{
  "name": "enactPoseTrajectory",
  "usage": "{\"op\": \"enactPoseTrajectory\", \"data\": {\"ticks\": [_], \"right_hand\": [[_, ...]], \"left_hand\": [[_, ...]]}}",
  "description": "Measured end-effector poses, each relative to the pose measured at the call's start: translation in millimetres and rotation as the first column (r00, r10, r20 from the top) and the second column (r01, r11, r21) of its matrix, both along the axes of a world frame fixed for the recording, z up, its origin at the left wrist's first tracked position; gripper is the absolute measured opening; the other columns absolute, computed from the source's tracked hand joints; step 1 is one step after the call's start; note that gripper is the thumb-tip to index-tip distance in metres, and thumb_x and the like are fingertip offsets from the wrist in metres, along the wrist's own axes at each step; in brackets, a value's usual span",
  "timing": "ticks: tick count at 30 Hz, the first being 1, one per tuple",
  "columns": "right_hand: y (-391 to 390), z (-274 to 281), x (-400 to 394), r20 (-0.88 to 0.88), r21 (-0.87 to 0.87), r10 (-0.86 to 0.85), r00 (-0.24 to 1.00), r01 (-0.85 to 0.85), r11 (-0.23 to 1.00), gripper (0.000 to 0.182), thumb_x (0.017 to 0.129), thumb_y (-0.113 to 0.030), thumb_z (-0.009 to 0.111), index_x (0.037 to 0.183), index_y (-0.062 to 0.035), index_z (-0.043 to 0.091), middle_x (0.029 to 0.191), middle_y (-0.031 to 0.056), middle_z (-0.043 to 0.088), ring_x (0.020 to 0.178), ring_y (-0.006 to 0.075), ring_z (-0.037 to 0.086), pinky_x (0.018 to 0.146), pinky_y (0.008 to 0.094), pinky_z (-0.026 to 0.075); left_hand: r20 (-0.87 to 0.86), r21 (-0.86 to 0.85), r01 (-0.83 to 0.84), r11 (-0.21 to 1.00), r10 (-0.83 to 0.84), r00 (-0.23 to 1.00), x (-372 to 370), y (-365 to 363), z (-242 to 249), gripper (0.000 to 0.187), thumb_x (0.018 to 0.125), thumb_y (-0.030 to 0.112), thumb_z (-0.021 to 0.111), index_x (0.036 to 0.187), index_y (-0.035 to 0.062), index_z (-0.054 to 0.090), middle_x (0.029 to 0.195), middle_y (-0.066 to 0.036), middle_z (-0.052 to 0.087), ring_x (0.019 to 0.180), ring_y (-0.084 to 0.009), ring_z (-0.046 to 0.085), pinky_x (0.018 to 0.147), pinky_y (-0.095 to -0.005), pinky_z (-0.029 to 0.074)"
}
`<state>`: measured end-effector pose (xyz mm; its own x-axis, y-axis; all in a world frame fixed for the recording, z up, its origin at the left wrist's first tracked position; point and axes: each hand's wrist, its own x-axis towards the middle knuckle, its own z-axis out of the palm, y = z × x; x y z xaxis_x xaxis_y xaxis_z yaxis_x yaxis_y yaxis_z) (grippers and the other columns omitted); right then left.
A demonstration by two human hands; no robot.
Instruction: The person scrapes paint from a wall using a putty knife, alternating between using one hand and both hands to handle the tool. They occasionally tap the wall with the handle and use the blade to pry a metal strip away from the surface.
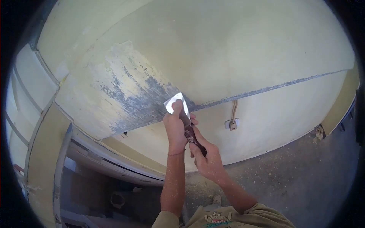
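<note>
A scraper with a wide shiny metal blade (175, 103) and a dark reddish handle lies against the wall surface near its lower edge. My left hand (175, 127) grips it near the blade, with a finger stretched over the metal. Lower down, my right hand (206, 157) is wrapped round the handle. Around and left of the blade, a grey scraped patch (142, 102) with streaks of pale paint shows on the yellowish wall (235, 49).
A socket with a cable (231, 124) is on the lower wall at right. Debris dots the grey floor (285, 174). A doorway frame (62, 163) stands at left, with a dark space beyond it. A shoe (217, 199) shows below.
</note>
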<state>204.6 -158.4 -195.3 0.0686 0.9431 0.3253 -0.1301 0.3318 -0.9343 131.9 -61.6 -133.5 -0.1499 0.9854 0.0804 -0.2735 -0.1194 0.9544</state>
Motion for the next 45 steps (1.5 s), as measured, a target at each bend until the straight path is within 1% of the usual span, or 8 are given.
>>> {"op": "enactPoseTrajectory", "data": {"ticks": [14, 17, 19, 29, 31, 35, 40, 45], "right_hand": [[22.8, 0.9, -2.4, 0.016, 0.173, -0.153, 0.988, 0.148, 0.974, 0.046, 0.093, -0.007, 0.056, 0.136, 0.0055, 0.044, 0.094, 0.0250, 0.067, 0.079, 0.0111, 0.061, 0.071, 0.0280, 0.049], [31.2, 40.0, -5.7, 0.062, 0.254, -0.128, 0.990, 0.108, 0.961, 0.048, 0.094, -0.006, 0.056, 0.138, 0.0042, 0.043, 0.074, 0.0024, 0.056, 0.065, 0.0050, 0.047, 0.058, 0.0223, 0.043], [22.1, 21.4, -8.0, 0.071, 0.102, -0.099, 0.993, 0.092, 0.991, 0.046, 0.092, -0.007, 0.056, 0.136, 0.0049, 0.045, 0.095, 0.0277, 0.065, 0.085, 0.0113, 0.064, 0.072, 0.0292, 0.050], [15.6, 39.0, -18.8, 0.057, 0.130, -0.110, 0.992, 0.102, 0.986, 0.046, 0.093, -0.007, 0.055, 0.135, 0.0069, 0.044, 0.091, 0.0305, 0.064, 0.083, 0.0163, 0.067, 0.068, 0.0298, 0.051], [11.1, 20.6, -19.4, 0.015, 0.156, -0.169, 0.985, 0.165, 0.974, 0.048, 0.094, -0.004, 0.055, 0.138, 0.0055, 0.041, 0.072, 0.0052, 0.057, 0.063, 0.0064, 0.047, 0.057, 0.0238, 0.043], [20.5, 17.5, -32.6, 0.030, 0.290, -0.293, 0.956, 0.272, 0.917, 0.047, 0.093, -0.004, 0.054, 0.138, 0.0041, 0.042, 0.071, 0.0049, 0.054, 0.063, 0.0057, 0.045, 0.056, 0.0232, 0.041], [13.8, 31.1, -18.7, 0.041, 0.178, -0.169, 0.985, 0.159, 0.971, 0.045, 0.092, -0.008, 0.054, 0.133, 0.0079, 0.045, 0.077, 0.0291, 0.061, 0.069, 0.0292, 0.069, 0.061, 0.0341, 0.049], [32.1, 50.8, -11.6, 0.109, 0.266, -0.221, 0.969, 0.186, 0.946, 0.045, 0.092, -0.002, 0.054, 0.135, 0.0078, 0.044, 0.095, 0.0213, 0.069, 0.076, 0.0124, 0.057, 0.069, 0.0301, 0.048]], "left_hand": [[-0.053, 0.014, -0.034, 0.999, 0.034, 0.998, -0.3, 7.2, 7.9, 0.039, 0.095, 0.039, 0.056, 0.074, 0.0054, 0.052, 0.056, -0.006, 0.051, 0.042, -0.0157, 0.047, 0.043, -0.0302, 0.040], [0.003, 0.101, -0.092, 0.991, 0.092, 0.996, -3.3, 9.5, 48.2, 0.039, 0.094, 0.041, 0.058, 0.074, 0.0078, 0.050, 0.054, -0.005, 0.048, 0.042, -0.0155, 0.045, 0.044, -0.0308, 0.040], [-0.020, 0.051, -0.062, 0.997, 0.063, 0.998, -7.6, 4.7, 21.3, 0.039, 0.094, 0.041, 0.058, 0.074, 0.0081, 0.050, 0.053, -0.005, 0.047, 0.042, -0.0154, 0.045, 0.043, -0.0306, 0.039], [-0.067, 0.088, -0.009, 0.996, 0.015, 0.998, -11.3, 6.2, 46.6, 0.037, 0.094, 0.040, 0.059, 0.075, 0.0091, 0.050, 0.055, -0.004, 0.049, 0.043, -0.0130, 0.044, 0.046, -0.0286, 0.042], [-0.037, 0.035, 0.003, 0.999, -0.001, 0.999, -8.7, 4.8, 25.2, 0.036, 0.093, 0.040, 0.059, 0.075, 0.0098, 0.050, 0.055, -0.003, 0.048, 0.043, -0.0130, 0.044, 0.047, -0.0286, 0.042], [-0.074, -0.028, 0.047, 0.999, -0.049, 0.996, -18.9, 14.7, 40.6, 0.034, 0.093, 0.038, 0.058, 0.074, 0.0110, 0.050, 0.055, -0.003, 0.047, 0.045, -0.0137, 0.044, 0.047, -0.0289, 0.040], [-0.035, 0.082, 0.011, 0.997, -0.008, 0.999, -13.6, 3.2, 34.1, 0.042, 0.091, 0.036, 0.059, 0.066, 0.0023, 0.054, 0.053, -0.011, 0.053, 0.044, -0.0176, 0.051, 0.045, -0.0324, 0.042], [-0.129, 0.195, -0.117, 0.974, 0.144, 0.981, -9.2, 10.0, 53.1, 0.044, 0.092, 0.038, 0.057, 0.070, 0.0004, 0.056, 0.054, -0.011, 0.053, 0.044, -0.0189, 0.052, 0.045, -0.0326, 0.043]]}}
